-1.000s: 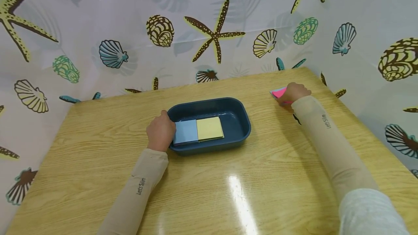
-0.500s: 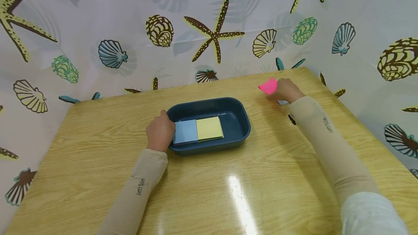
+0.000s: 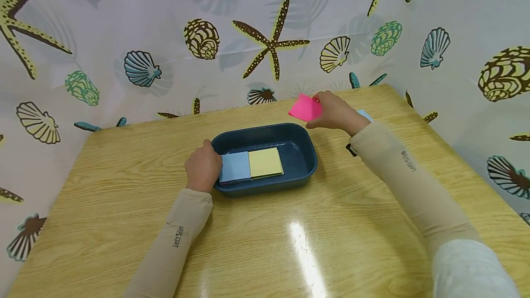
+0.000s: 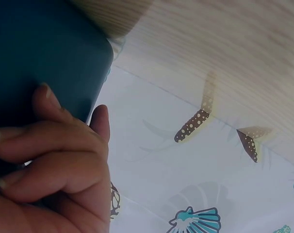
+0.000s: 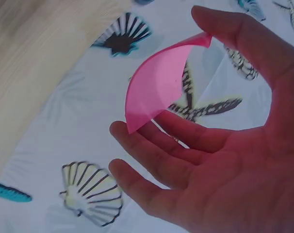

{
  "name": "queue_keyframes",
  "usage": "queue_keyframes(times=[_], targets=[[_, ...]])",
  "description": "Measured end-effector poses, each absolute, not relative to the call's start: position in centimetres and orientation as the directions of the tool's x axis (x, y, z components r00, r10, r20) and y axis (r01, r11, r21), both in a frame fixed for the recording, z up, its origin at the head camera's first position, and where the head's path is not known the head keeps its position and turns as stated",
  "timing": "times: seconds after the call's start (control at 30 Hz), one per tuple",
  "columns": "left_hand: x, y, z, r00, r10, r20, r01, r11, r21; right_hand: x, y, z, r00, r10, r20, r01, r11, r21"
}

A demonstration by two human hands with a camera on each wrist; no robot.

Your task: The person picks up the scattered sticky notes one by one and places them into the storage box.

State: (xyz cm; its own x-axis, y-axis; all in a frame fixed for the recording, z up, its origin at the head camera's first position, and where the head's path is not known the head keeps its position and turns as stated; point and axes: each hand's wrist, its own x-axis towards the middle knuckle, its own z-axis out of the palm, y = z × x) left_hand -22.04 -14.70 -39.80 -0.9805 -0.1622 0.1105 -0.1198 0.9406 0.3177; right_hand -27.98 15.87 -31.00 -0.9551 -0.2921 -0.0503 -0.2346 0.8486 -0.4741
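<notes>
My left hand grips the left end of a dark blue plastic tray, also seen in the left wrist view as a dark wall beside curled fingers. Inside the tray a light blue sticky note pad and a pale yellow one lie side by side. My right hand holds a thin pink sticky note pad in the air, beyond the tray's back right corner. In the right wrist view the pink pad bends between thumb and fingers.
Another light blue sticky note pad lies on the wooden table at the back right, partly hidden by my right wrist. A cloth printed with shells and starfish hangs behind the table and along its right side.
My right hand has lifted the pink pad off the light blue one at the back right and carried it left towards the tray. The left hand and tray have stayed put.
</notes>
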Motion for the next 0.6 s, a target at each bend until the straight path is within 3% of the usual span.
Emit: queue_keyframes(times=[0.33,0.6], targets=[[-22.0,-14.8,-39.9,-0.981,-0.156,0.111,-0.114,0.941,0.317,-27.3,11.5,-31.4,-0.852,-0.523,-0.035,-0.477,0.801,-0.361],[-22.0,-14.8,-39.8,-0.981,-0.156,0.111,-0.114,0.941,0.318,-26.5,8.8,-32.2,-0.778,-0.619,-0.107,-0.568,0.766,-0.301]])
